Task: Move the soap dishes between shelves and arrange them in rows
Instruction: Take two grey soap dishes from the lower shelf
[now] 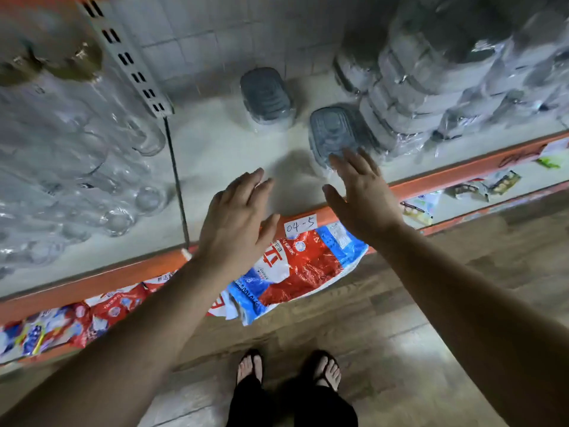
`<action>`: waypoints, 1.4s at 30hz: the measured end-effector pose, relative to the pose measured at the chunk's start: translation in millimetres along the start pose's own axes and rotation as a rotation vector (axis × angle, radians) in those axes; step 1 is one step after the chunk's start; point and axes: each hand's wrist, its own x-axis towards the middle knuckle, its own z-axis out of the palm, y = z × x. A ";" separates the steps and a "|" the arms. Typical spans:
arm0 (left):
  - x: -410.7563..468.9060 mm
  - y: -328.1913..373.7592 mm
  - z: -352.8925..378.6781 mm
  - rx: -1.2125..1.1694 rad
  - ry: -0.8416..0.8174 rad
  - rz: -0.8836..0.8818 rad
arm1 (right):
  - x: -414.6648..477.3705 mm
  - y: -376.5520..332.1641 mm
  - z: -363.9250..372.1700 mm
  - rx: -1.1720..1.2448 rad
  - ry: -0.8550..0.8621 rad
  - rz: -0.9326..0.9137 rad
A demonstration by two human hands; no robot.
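dim indoor | motion blur (strongest top) | wide-angle edge bending

Ref label 04-5 (300,226) | straight behind: bare shelf (221,149), open to the wall | behind-right: near soap dish (335,134), then wrapped stack (431,97) blocks | far behind: second soap dish (266,100) | left: wire divider (177,177), glassware (77,167) beyond | below: red-blue bag (301,266) juts out

Black trousers (323,408) — black flip-flops (309,365)
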 end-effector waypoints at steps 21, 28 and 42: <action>144.0 -15.6 52.2 0.170 0.126 -0.262 | 28.9 29.8 39.4 0.084 0.424 -0.056; 108.5 -17.7 51.3 -0.009 0.331 -0.465 | 17.5 23.0 29.5 0.120 0.483 -0.110; -10.5 13.3 -3.6 -0.181 0.459 -0.315 | -66.5 -14.2 -23.4 0.128 0.369 -0.123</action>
